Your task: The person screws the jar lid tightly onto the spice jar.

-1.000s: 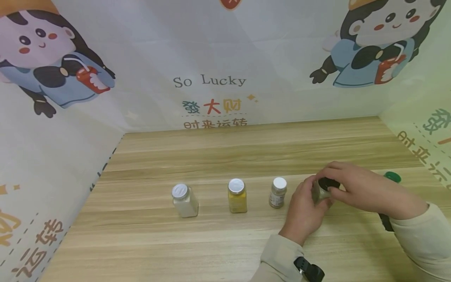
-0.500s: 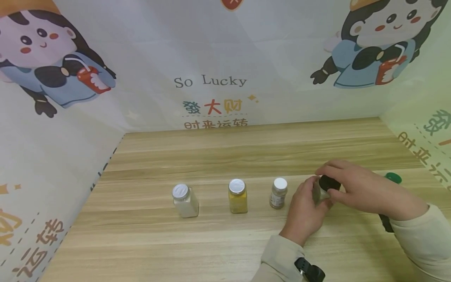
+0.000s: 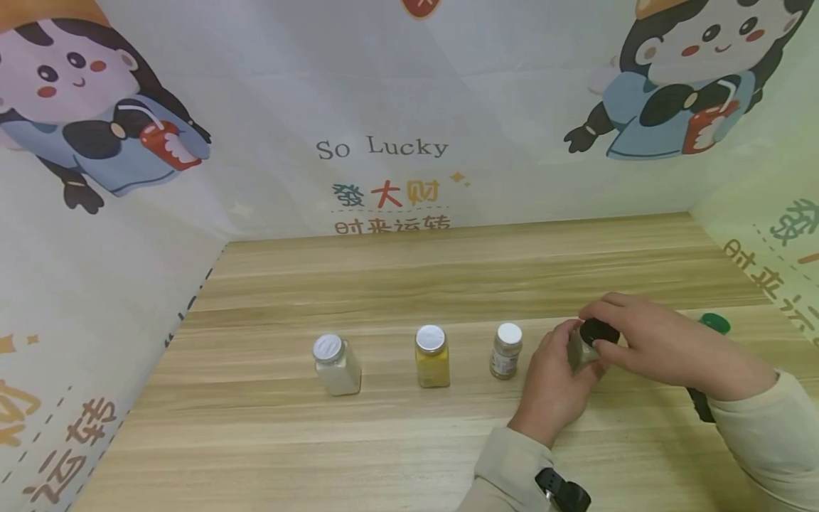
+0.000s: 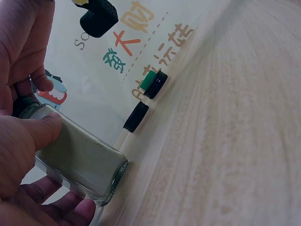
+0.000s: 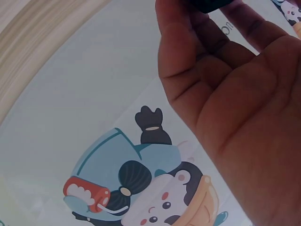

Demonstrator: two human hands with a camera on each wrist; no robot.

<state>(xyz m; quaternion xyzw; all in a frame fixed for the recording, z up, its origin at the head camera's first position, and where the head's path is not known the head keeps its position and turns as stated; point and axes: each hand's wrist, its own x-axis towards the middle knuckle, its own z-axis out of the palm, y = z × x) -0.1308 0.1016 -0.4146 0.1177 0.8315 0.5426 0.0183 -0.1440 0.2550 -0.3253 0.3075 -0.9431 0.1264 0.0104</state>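
Observation:
My left hand (image 3: pixel 555 384) grips a square glass jar (image 4: pixel 82 150) of pale powder. Its thumb lies along one side of the glass and the other fingers curl round the far side. The black cap (image 3: pixel 599 332) sits at the jar's mouth; my right hand (image 3: pixel 659 345) pinches it between thumb and fingers. In the right wrist view only a bit of the dark cap (image 5: pixel 207 4) shows above the palm. The left hand hides most of the jar in the head view.
Left of the hands stand a small white-capped bottle (image 3: pixel 506 352), a yellow jar (image 3: pixel 431 359) and a white jar (image 3: pixel 338 366). A green cap (image 3: pixel 714 323) shows behind the right wrist. Black lids (image 4: pixel 136 117) lie on the wooden table (image 3: pixel 384 448). Printed cloth walls enclose it.
My right fingers shift slightly on the black cap, moving a little up and then back right. The left hand and the standing bottles stay in place.

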